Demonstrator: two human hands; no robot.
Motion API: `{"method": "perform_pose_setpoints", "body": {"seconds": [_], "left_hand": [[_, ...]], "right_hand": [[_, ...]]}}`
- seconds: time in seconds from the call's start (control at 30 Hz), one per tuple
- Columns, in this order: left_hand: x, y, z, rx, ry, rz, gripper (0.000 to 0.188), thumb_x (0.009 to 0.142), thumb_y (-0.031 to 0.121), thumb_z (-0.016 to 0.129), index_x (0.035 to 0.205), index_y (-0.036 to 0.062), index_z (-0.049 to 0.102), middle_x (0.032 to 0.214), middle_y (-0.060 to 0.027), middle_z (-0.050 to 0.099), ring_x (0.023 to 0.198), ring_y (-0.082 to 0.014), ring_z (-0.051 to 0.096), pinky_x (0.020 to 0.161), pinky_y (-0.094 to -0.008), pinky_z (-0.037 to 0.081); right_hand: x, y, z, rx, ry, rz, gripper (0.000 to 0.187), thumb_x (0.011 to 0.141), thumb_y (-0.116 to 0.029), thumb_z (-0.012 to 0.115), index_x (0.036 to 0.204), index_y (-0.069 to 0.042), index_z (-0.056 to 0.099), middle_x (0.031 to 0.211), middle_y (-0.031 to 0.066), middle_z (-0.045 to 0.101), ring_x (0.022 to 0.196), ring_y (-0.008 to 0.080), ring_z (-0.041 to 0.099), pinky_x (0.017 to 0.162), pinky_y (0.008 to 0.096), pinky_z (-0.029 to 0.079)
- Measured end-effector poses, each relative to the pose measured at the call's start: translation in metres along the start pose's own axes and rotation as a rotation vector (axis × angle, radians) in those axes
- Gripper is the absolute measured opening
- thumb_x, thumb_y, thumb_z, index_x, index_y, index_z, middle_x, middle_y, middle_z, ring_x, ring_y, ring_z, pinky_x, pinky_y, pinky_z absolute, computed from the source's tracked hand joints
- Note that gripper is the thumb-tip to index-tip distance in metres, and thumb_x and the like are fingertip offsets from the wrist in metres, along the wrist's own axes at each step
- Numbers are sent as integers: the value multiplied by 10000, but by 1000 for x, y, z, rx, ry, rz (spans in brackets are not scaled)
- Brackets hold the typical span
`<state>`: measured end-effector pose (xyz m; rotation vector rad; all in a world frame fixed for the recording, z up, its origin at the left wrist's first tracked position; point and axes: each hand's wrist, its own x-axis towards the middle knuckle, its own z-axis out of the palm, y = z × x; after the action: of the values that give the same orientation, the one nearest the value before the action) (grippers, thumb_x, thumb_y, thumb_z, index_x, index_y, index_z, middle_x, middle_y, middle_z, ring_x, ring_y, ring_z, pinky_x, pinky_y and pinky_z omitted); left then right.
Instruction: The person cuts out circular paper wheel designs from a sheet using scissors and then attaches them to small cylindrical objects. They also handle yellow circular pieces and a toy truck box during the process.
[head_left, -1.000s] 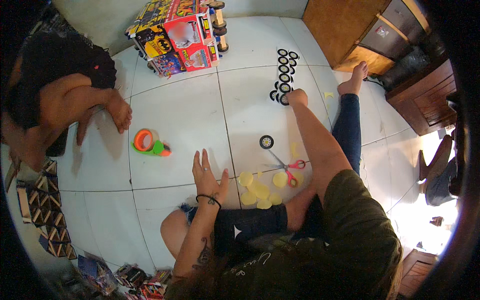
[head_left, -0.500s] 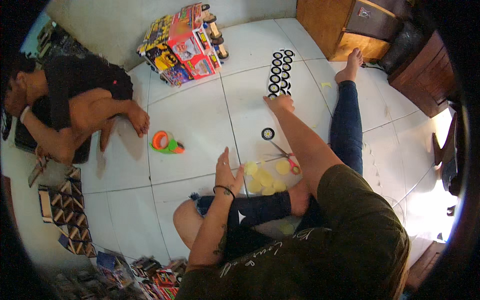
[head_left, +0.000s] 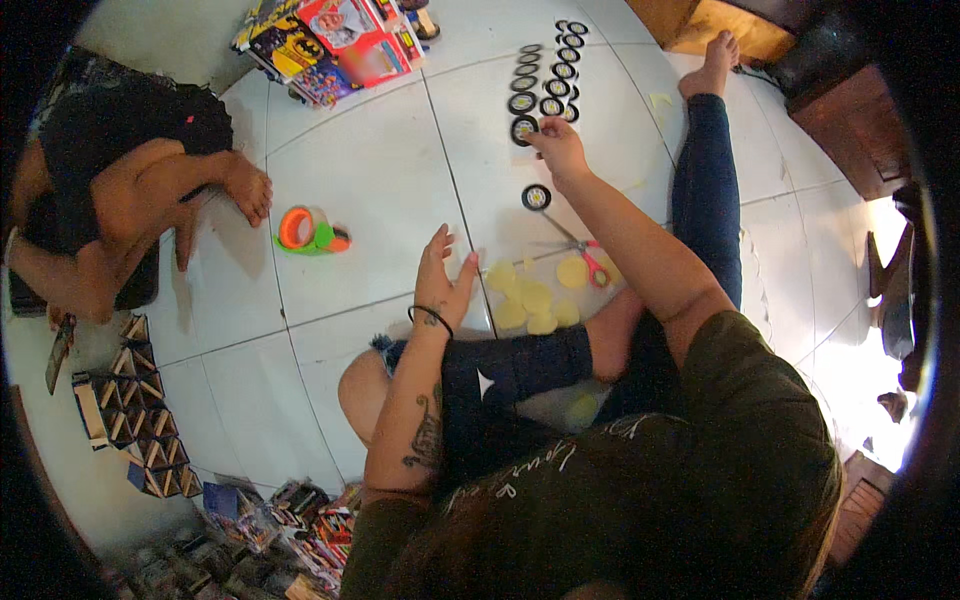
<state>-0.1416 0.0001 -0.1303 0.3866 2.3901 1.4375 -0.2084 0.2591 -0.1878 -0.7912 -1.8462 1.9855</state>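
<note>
My right hand [head_left: 563, 155] pinches the near end of a strip of printed black wheel pictures [head_left: 523, 102], lifted at a slant. Beside it on the tiles lie more strips of the same round wheel pictures [head_left: 563, 72]. My left hand [head_left: 445, 275] hovers over my bent leg with fingers apart, holding nothing. A single cut-out wheel [head_left: 536, 197] lies between my hands, close to the tips of the scissors [head_left: 597, 270] with pink-red handles. Several pale yellow discs [head_left: 525, 298] are scattered next to my folded foot.
An orange roll in a green tape dispenser [head_left: 312, 232] stands left of centre. Beyond it are colourful printed cardboard boxes with wheels [head_left: 340, 45]. A person [head_left: 130, 180] squats at left, a blade-like tool in hand, near wooden frames [head_left: 135, 410]. Wooden furniture [head_left: 840, 130] is at far right.
My right hand has lifted one wheel strip away from the others, toward the left. My left hand stays open. The view has shifted, so the floor things sit higher in the picture.
</note>
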Motion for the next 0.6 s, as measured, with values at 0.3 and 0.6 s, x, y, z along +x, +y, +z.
{"method": "perform_pose_setpoints", "body": {"seconds": [0.3,0.6], "left_hand": [[-53,83,-1,722,62,575,425,746,295,669,1081,61,552,1080,-145,551,1047,-316,508,880,-406,394],[-73,108,-15,144,144,246,189,852,180,586,858,-9,577,666,-120,603,556,-151,566,503,-273,427]], "right_hand": [[-182,-79,-53,-388,-790,-298,221,776,-177,608,950,-41,611,851,110,646,799,186,607,746,310,462],[-142,-23,-133,-1642,-485,-481,461,655,-347,702,998,-55,607,917,117,631,888,276,589,762,385,468]]}}
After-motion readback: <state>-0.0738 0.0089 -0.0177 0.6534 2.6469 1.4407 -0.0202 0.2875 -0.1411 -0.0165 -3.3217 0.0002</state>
